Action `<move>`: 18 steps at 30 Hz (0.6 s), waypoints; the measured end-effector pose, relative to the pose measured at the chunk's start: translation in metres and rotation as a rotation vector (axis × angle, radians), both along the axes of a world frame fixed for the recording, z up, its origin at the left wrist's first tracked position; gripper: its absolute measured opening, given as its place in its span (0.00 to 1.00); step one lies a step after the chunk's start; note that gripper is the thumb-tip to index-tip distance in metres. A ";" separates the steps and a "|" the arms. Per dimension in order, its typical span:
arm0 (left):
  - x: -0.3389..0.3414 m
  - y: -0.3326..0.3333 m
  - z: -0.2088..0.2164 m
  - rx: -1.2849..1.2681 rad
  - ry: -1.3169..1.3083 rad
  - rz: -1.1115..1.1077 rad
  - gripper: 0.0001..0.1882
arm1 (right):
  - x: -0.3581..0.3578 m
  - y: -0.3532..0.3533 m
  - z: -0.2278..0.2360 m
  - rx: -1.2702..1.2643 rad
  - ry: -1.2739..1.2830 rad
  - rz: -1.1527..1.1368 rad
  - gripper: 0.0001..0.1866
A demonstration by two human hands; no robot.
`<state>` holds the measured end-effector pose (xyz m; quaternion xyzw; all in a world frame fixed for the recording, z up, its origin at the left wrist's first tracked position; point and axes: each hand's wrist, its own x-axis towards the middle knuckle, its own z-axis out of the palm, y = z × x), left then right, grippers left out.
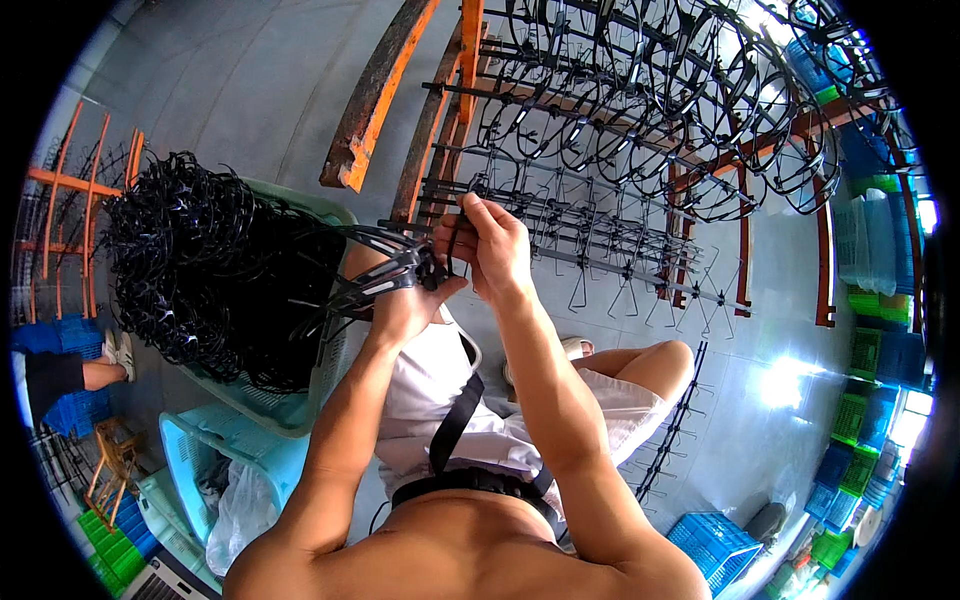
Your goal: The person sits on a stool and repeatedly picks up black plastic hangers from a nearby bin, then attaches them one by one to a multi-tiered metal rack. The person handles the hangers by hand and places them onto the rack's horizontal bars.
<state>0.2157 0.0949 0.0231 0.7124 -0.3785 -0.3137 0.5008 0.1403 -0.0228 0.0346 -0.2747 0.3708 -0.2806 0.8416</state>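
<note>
Bare-chested person in white shorts [440, 390] with a black strap [455, 420].

Heaped in a basket [330, 215] at left: loose frames [200, 270]. Ahead and right, hanging on a rack [600, 220]: more frames [700, 110]. Stacked along the right edge: crates [880, 370]. Lower left, beside a second basket [190, 450]: a stool [115, 460].

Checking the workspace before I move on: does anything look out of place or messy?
The black frames are heaped well above the pale green basket, spilling over its rim. Nothing looks broken.

The right hand [495, 250] hides the black piece it pinches.
</note>
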 end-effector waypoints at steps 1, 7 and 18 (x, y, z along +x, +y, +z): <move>0.001 0.000 0.000 0.032 -0.039 -0.011 0.21 | 0.000 -0.001 0.001 -0.002 0.015 0.004 0.16; 0.002 0.002 0.001 0.168 -0.094 -0.003 0.20 | 0.003 0.005 0.006 0.005 0.071 0.025 0.16; 0.006 0.018 -0.002 -0.001 -0.300 0.014 0.17 | 0.000 -0.006 -0.007 -0.477 0.402 0.177 0.21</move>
